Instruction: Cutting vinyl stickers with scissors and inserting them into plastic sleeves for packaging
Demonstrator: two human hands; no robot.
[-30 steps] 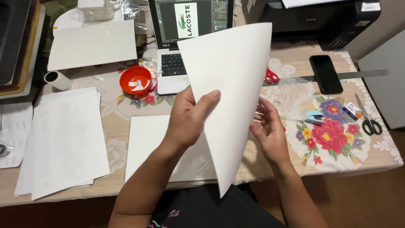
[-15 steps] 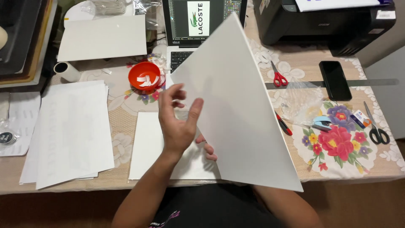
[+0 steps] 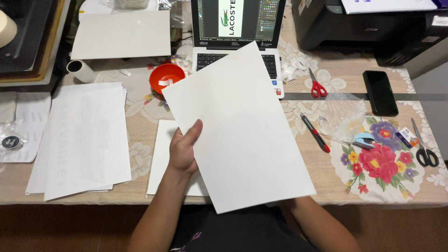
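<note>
Cluttered table below, left hand grips white sheet; right hand's grip hidden behind it.

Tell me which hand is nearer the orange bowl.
Left. The left hand grips the white sheet just below the orange bowl; the right hand is hidden under the sheet, farther right.

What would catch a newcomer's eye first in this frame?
A large white sheet fills the centre, held at its left edge by the left hand; the right hand is hidden behind it. At the right, a bright floral print on the tablecloth. Behind the sheet sit an orange bowl and an open laptop.
</note>
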